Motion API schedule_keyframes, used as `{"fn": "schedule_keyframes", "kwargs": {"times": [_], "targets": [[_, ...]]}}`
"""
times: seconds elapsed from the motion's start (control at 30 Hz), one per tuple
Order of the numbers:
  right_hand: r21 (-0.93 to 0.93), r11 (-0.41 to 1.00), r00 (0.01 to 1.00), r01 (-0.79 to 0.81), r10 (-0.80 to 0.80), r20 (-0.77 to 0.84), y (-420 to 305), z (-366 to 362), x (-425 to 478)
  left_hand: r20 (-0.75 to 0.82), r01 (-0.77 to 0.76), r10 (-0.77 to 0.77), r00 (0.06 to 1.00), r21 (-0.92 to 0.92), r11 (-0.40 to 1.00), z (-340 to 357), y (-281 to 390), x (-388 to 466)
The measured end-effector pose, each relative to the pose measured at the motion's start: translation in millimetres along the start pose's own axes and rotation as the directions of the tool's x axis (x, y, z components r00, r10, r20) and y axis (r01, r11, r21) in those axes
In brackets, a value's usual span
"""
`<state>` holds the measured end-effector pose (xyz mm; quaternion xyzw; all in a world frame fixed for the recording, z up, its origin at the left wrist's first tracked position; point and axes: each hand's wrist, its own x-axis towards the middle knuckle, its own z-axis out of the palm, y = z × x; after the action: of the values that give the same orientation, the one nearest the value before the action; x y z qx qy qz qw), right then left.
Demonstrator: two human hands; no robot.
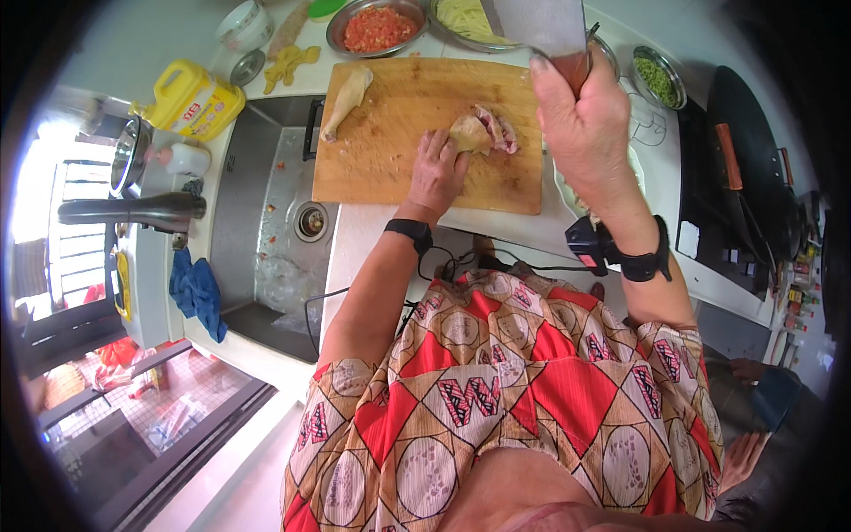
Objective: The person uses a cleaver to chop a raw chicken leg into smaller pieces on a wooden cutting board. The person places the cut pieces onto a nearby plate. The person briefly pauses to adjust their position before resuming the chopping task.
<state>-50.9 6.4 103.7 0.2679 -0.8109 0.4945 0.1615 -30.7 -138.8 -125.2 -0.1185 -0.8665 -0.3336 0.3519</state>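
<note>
My left hand [439,169] presses on the near end of a raw poultry leg [470,133] lying on a wooden cutting board [392,166]. Slices cut through bone, showing red meat [500,131], lie at that leg's right end. Gripped by its wooden handle, a cleaver [542,26] is raised in my right hand [588,120] above the board's right side. The upper part of its blade leaves the picture. Another raw drumstick [348,103] rests at the board's far left. Behind my right forearm, a white plate [566,189] is partly hidden.
Beyond the board stand steel bowls of chopped tomato [379,30] and pale shreds [469,18]. Chopped greens fill a bowl [658,78]. Left are a steel sink [272,219] and yellow jug [193,100]; right, a wok [751,146] on the stove. Another person's hand [744,459] shows lower right.
</note>
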Motion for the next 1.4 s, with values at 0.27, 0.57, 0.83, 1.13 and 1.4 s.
{"fn": "schedule_keyframes", "kwargs": {"times": [0.27,0.57,0.83,1.13,1.4], "targets": [[-0.313,0.678,0.463,-0.666,0.704,0.539,134.3,25.7,-49.0,0.023,-0.041,0.041,0.999,0.002,0.999,2.1,2.4,7.6],[-0.19,0.658,0.546,-0.729,0.726,0.418,114.1,5.8,-51.1,-0.047,-0.021,0.021,0.999,0.014,1.0,3.7,2.3,8.9],[-0.101,0.988,0.986,-0.118,0.129,0.104,23.0,10.8,-7.2,-0.008,-0.034,0.034,0.999,0.001,0.999,-2.1,4.1,5.6],[-0.302,0.745,0.606,-0.595,0.662,0.44,125.7,40.1,-49.4,-0.018,-0.042,0.042,0.999,0.012,0.999,1.9,2.8,7.3],[-0.338,0.716,0.579,-0.611,0.696,0.425,110.4,27.2,-59.2,-0.009,-0.056,0.056,0.998,0.008,0.998,3.7,-0.3,5.6]]}}
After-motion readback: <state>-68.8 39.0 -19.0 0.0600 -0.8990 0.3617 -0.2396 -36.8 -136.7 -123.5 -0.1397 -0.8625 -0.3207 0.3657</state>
